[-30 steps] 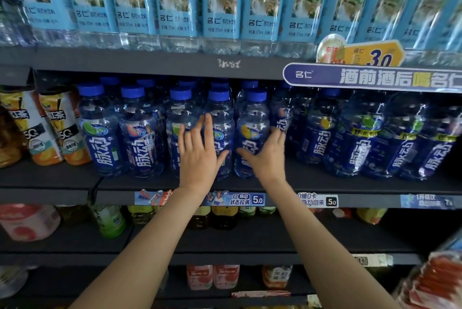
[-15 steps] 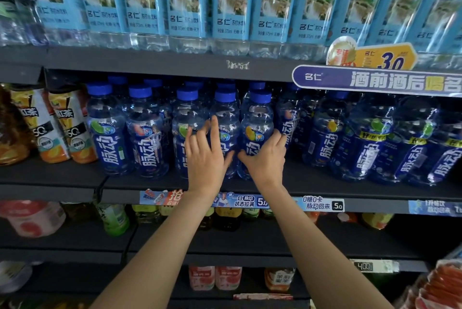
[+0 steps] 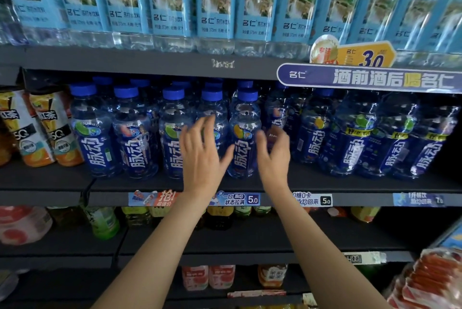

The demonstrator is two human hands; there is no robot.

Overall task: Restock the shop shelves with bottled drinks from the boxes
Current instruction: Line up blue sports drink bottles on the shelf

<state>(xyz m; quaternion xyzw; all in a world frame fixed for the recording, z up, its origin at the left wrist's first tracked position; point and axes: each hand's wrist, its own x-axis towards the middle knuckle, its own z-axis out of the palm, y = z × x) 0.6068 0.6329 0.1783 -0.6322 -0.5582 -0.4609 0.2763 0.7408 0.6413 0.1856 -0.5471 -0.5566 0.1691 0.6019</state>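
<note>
Both hands are easing back off the bottles compared with half a second earlier, when the fingers were lying flat against the labels; now they are hanging just in front of the row, slightly blurred. Left hand (image 3: 203, 156), at frame centre, is spreading its fingers loosely, grasping nothing, partly covering the bottle behind it. Right hand (image 3: 273, 156), just right of centre, is likewise released, fingers relaxed and slightly curved, holding nothing.

Between the two hands a blue-capped bottle (image 3: 243, 133) is standing upright on the middle shelf (image 3: 350, 183), its long axis vertical, its label facing out. It is sitting directly ahead of the gap between the palms, about equally near to either hand. Whether any fingertip is touching it cannot be told through the blur.

More blue bottles are lining the shelf to left and right, and no gap is showing in the front row here. My judgement: this stretch is looking faced up, so the next reach will likely be away from the shelf for fresh stock; no box is in view.
</note>
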